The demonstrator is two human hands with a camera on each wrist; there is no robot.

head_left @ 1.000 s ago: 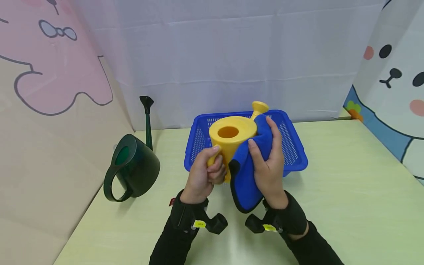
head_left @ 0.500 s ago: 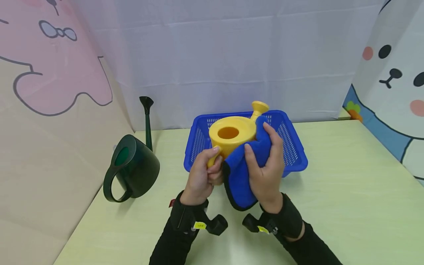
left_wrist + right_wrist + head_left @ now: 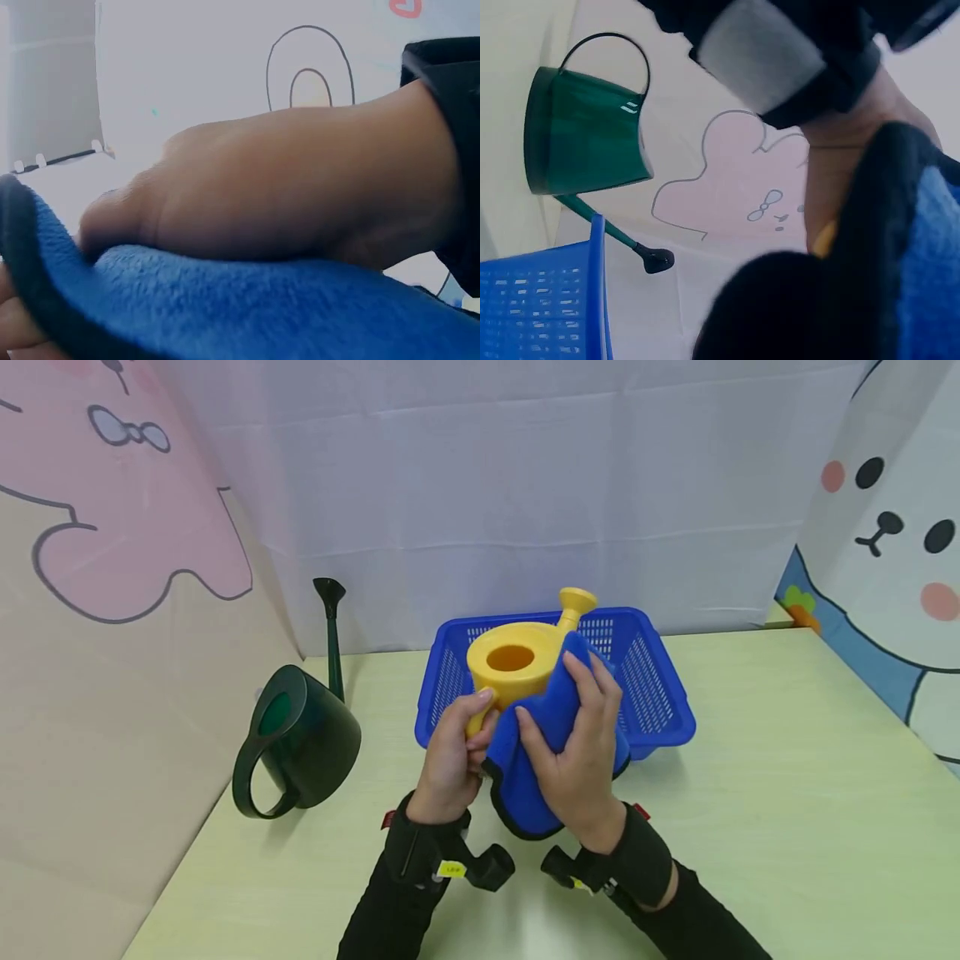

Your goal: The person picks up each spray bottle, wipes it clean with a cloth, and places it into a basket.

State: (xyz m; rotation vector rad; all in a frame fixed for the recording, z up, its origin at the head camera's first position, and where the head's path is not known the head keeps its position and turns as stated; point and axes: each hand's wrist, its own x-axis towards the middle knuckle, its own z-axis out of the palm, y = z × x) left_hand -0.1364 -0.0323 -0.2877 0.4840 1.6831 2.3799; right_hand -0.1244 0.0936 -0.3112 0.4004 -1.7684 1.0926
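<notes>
A pale yellow-green tabletop fills the lower part of the head view. At its centre sits a blue rectangular basket of perforated plastic. At left of the frame is a dark green, glossy watering can with a looped handle, well apart from the hands.

Near the middle of the frame, in front of the basket, is a smaller yellow watering can, its short spout with a flared head pointing to the upper right. It looks smooth and rigid, with a round hole in its top; its lower body is hidden, so whether it rests on anything cannot be told. Against its near side lies a blue fleecy cloth with black edging, loosely bunched.

The left hand has its fingers curled round the yellow handle; the right hand grips the cloth, thumb apart from the fingers. The step in hand appears to be wiping the yellow can; the next move calls for a steady handle and the cloth pressed along the curved wall.
</notes>
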